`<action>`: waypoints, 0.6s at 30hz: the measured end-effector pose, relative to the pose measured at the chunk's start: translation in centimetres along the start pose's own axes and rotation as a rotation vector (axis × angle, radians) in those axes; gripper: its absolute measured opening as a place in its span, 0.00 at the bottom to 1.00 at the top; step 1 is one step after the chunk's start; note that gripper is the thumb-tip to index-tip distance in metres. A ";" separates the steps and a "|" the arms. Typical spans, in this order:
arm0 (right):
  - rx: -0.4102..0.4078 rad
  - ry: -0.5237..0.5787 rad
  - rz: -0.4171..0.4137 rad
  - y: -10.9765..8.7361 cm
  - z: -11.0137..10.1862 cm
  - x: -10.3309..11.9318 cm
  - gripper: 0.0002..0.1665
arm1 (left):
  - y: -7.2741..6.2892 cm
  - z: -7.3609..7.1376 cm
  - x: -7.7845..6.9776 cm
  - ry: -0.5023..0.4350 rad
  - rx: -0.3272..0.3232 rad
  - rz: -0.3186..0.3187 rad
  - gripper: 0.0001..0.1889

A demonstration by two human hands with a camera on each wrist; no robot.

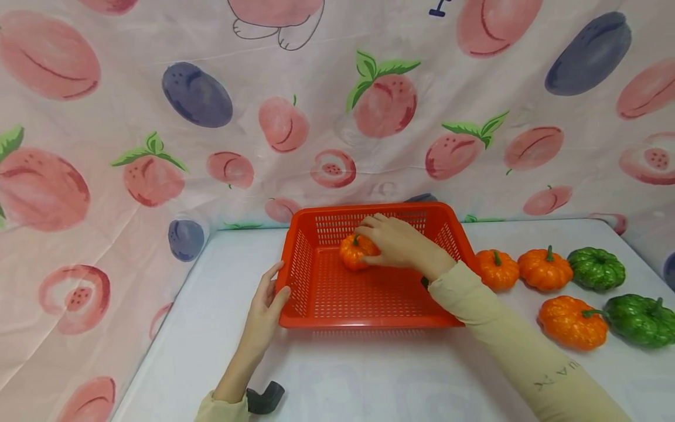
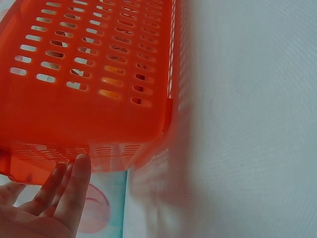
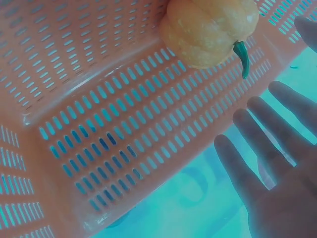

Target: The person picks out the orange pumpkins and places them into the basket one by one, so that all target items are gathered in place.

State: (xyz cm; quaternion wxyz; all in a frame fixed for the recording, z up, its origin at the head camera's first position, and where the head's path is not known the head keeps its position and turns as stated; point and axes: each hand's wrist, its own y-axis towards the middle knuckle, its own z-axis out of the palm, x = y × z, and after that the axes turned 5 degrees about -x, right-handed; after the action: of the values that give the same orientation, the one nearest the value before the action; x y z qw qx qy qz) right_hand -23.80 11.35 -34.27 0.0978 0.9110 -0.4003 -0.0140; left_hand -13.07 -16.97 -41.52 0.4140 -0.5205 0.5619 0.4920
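A red plastic basket (image 1: 369,323) with slotted walls stands on the white table. Inside it, towards the back, sits a small orange pumpkin (image 1: 352,253) with a green stem. My right hand (image 1: 398,241) reaches over the basket and hides part of that pumpkin in the head view. In the right wrist view the fingers (image 3: 242,158) are spread and nearly straight, with a gap between them and the pumpkin (image 3: 210,29). My left hand (image 1: 266,308) is at the basket's left rim; in the left wrist view its extended fingers (image 2: 74,193) reach the basket wall (image 2: 84,116).
Right of the basket lie orange pumpkins (image 1: 545,269) and green pumpkins (image 1: 596,268), several in all. A black curved piece (image 1: 268,398) shows beside the left wrist. Fruit-printed cloth (image 1: 295,70) hangs behind the table and along its left side.
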 end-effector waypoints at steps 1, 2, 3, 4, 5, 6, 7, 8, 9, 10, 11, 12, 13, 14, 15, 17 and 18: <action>-0.005 -0.001 -0.006 -0.1 0.0 0.0 0.33 | 0.0 0.0 0.0 0.000 -0.001 0.001 0.28; -0.008 -0.004 -0.011 -0.1 0.0 0.0 0.33 | 0.0 -0.1 0.0 0.000 -0.002 0.000 0.28; -0.009 -0.007 -0.013 -0.2 0.0 0.0 0.33 | 0.0 -0.1 0.0 0.000 -0.003 -0.001 0.28; -0.010 -0.010 -0.013 -0.3 0.0 -0.1 0.33 | 0.0 -0.1 0.0 0.000 -0.003 -0.002 0.28; -0.009 -0.014 -0.013 -0.4 0.0 -0.1 0.33 | 0.0 -0.1 0.1 0.000 -0.003 -0.003 0.28; -0.008 -0.015 -0.012 -0.5 -0.1 -0.1 0.34 | 0.0 -0.1 0.1 -0.001 -0.003 -0.004 0.28; -0.009 -0.015 -0.011 -0.6 -0.1 -0.1 0.34 | 0.0 -0.1 0.1 -0.003 -0.002 -0.005 0.28; -0.009 -0.018 -0.008 -0.7 -0.2 -0.1 0.34 | 0.0 -0.1 0.1 -0.002 -0.002 -0.007 0.28; -0.007 -0.019 -0.004 -0.9 -0.2 -0.2 0.34 | 0.0 -0.1 0.2 -0.001 -0.002 -0.007 0.28; -0.006 -0.017 0.000 -1.0 -0.3 -0.2 0.34 | 0.0 -0.1 0.2 -0.002 -0.002 -0.007 0.28; -0.003 -0.016 0.004 -1.1 -0.3 -0.2 0.35 | 0.0 -0.1 0.2 -0.001 -0.002 -0.006 0.28; -0.003 -0.013 0.007 -1.2 -0.4 -0.2 0.35 | 0.0 0.0 0.2 -0.001 -0.003 -0.005 0.28; -0.001 -0.012 0.011 -1.3 -0.4 -0.3 0.35 | 0.0 0.0 0.2 -0.001 -0.003 -0.004 0.28; 0.001 -0.011 0.016 -1.5 -0.5 -0.3 0.36 | 0.0 0.0 0.2 0.000 -0.004 -0.004 0.28; 0.001 -0.008 0.021 -1.6 -0.6 -0.3 0.36 | 0.0 0.0 0.1 0.001 -0.005 -0.002 0.28; 0.003 -0.006 0.029 -1.8 -0.8 -0.4 0.36 | 0.0 0.1 0.1 0.001 -0.005 -0.001 0.28; 0.001 -0.005 0.032 -1.9 -0.9 -0.4 0.37 | 0.0 0.1 0.0 0.002 -0.006 -0.003 0.28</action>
State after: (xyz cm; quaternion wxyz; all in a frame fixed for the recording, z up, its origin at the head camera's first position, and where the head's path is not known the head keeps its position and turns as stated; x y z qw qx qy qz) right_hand -22.65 13.05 -33.75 0.0966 0.9046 -0.4149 -0.0146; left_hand -13.05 -16.92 -41.57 0.4125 -0.5230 0.5602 0.4925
